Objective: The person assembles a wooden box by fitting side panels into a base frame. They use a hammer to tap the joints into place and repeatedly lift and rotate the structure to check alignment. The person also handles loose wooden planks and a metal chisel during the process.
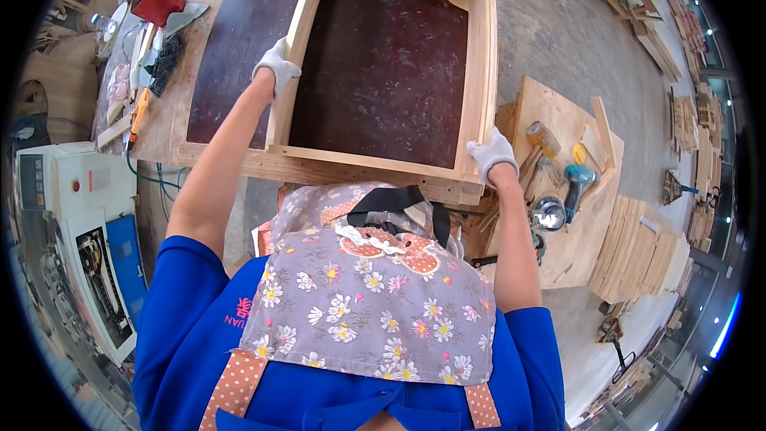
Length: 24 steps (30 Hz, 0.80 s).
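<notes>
Spreading over the lower centre of the view, a grey flowered apron [375,303] is worn above a blue shirt [183,327]. The near right corner of a wooden frame [367,160], at upper centre, is touched by the gloved right hand [491,153], though whether it is gripped cannot be told; its left rail is clasped, well apart from there, by the gloved left hand [277,68]. The wooden frame is supported on a bench [171,124], with a dark board [379,72] seen within it. At centre right, a teal drill [578,181] and a mallet [542,140] are laid on a plywood board [546,104], beside stacked planks [638,251]. At upper left, an orange-handled tool [140,112] and, farther off, a red container [157,1] are placed on the bench.
</notes>
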### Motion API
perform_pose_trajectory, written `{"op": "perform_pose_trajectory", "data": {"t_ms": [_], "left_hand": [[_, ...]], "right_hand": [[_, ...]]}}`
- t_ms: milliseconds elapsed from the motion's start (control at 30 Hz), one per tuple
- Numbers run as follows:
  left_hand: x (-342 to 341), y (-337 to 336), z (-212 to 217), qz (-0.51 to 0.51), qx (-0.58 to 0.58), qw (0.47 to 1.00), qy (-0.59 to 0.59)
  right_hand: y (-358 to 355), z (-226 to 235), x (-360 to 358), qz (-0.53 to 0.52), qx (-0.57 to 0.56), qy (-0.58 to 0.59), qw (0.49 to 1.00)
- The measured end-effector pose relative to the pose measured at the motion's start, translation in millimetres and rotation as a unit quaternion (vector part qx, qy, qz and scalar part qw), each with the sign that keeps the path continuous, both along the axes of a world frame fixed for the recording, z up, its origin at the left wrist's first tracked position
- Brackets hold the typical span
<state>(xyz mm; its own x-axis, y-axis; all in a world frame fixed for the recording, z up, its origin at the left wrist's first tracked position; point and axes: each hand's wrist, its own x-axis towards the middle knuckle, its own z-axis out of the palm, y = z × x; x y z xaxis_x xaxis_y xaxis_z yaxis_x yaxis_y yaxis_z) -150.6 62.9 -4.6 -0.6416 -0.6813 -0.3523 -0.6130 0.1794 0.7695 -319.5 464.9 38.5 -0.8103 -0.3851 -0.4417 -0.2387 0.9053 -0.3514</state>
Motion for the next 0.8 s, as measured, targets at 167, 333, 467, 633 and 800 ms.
{"op": "perform_pose_trajectory", "data": {"t_ms": [167,333,467,633,800], "left_hand": [[-5.2,7.3,-3.3,0.0,0.0,1.0,-0.03],[-2.8,4.8,-12.2,0.0,-0.03,1.0,-0.003],[9.1,8.7,8.3,0.062,0.277,0.952,0.116],[22.1,-33.4,2.0,0.078,0.396,0.908,0.115],[14.6,-28.9,17.0,0.062,0.431,0.894,0.102]], "right_hand": [[12.2,-8.2,-7.3,-0.005,-0.024,-0.016,1.0],[12.3,5.6,-5.1,-0.024,-0.073,-0.063,0.995],[44.1,4.5,-5.8,-0.211,-0.276,-0.138,0.928],[85.2,-64.5,9.9,-0.214,-0.08,-0.016,0.973],[63.2,-116.4,36.6,-0.325,-0.089,-0.058,0.94]]}}
